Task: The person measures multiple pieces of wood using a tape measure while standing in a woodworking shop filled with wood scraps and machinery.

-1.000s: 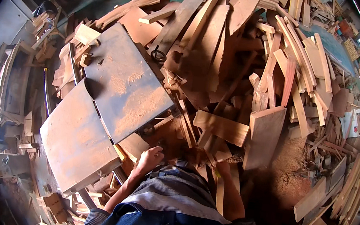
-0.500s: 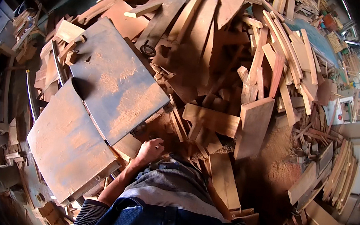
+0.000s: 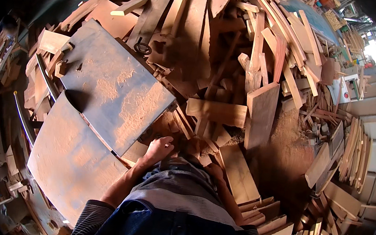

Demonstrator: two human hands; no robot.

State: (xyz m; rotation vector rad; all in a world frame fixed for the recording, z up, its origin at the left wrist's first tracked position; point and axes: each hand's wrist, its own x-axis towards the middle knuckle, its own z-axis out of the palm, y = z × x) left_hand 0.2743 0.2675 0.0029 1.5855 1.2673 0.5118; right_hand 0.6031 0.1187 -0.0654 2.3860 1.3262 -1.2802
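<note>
My left hand (image 3: pixel 160 148) is held in front of my waist, its fingers curled in. Whether anything sits inside them is hidden. It is just off the near right corner of a grey metal machine table (image 3: pixel 112 80) dusted with sawdust. A second pale metal table section (image 3: pixel 76 150) adjoins that one across a narrow gap. Low in front of my body, my right hand (image 3: pixel 212 168) is in shade beside a broad board (image 3: pixel 240 173); its fingers are too dark to make out. A short wooden plank (image 3: pixel 216 112) lies farther ahead.
Piled offcuts and long boards (image 3: pixel 193 19) fill the far side. A thick board (image 3: pixel 260 114) leans upright at the right, near heaped sawdust (image 3: pixel 289 134). Stacked boards (image 3: pixel 273 222) lie by my right arm. A dark handwheel (image 3: pixel 143 46) shows beyond the machine table.
The whole view has shifted, so the surroundings sit farther left and mostly higher. My left hand stays curled near the table corner. My right hand has come into sight beside my waist.
</note>
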